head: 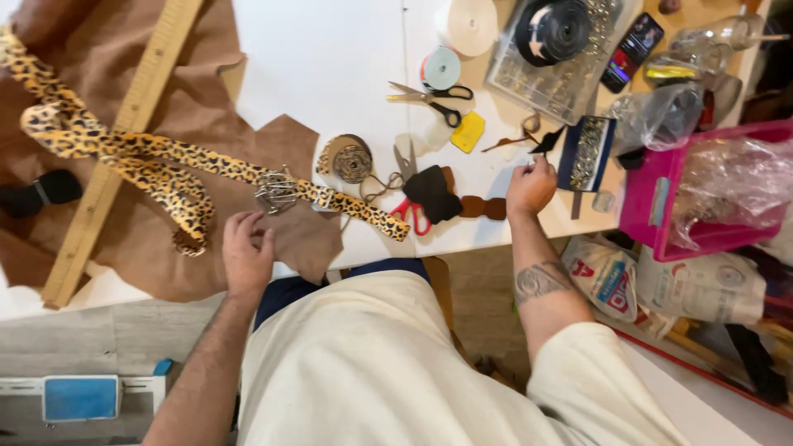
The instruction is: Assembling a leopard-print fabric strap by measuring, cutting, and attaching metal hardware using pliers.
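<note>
Leopard-print strap (165,161) lies across brown leather (293,235), which the left hand (246,254) presses with curled fingers; the right hand (530,188) pinches something small beside a rivet-filled box (588,153). A pink bin (661,211) holds plastic bags.

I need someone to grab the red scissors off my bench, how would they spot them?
On the white table, look left of the right hand. The red-handled scissors lie beneath a black leather piece; the other scissors, farther back, have black handles.

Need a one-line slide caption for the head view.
Left hand rests on brown leather beside a leopard-print strap; right hand reaches toward a card of metal studs.
</note>
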